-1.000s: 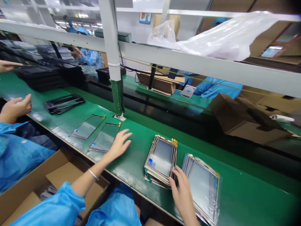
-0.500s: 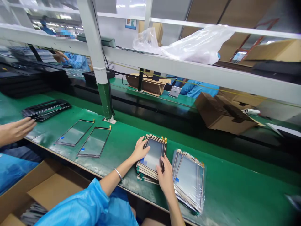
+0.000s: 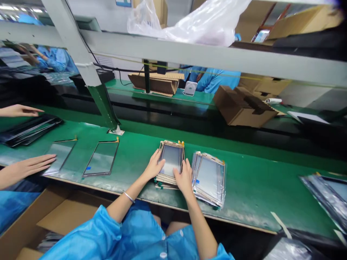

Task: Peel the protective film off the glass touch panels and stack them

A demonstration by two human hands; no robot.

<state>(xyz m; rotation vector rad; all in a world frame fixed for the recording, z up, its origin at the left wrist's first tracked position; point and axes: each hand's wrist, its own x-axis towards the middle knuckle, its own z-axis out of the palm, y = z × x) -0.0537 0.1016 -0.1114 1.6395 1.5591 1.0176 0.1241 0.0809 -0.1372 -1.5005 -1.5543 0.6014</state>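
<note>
We log the green bench (image 3: pixel 244 202) from left to right. At far left are a co-worker's hands, apart from the person's own: the upper hand (image 3: pixel 20 111) sits just above a dark stack of black-framed panels (image 3: pixel 29 130), and the lower hand (image 3: pixel 27 167) lies at the edge of a single glass panel (image 3: pixel 61 153). A second single glass panel (image 3: pixel 101 159) lies flat just to the right, with a blue tab at its near corner. We take the gap between the two as keeping their faces from rubbing. Below the near bench edge stands an open cardboard carton (image 3: pixel 54 213).

At centre, directly before the person, is our main item: a stack of gold-edged glass panels (image 3: pixel 170 160). The left hand (image 3: pixel 154 166), with a metal bangle (image 3: pixel 129 197) at its wrist, presses against the stack's left side. The right hand (image 3: pixel 184 177) bears on its near right corner. Each grip is narrow, closed against the stack rather than wide. We read this as holding the edges in line.

Just right of the right hand lies a stack of panels in clear plastic (image 3: pixel 208 179), set apart, apparently to keep it separate. At far right lies a dark-edged plastic-wrapped panel (image 3: pixel 326 196).
</note>
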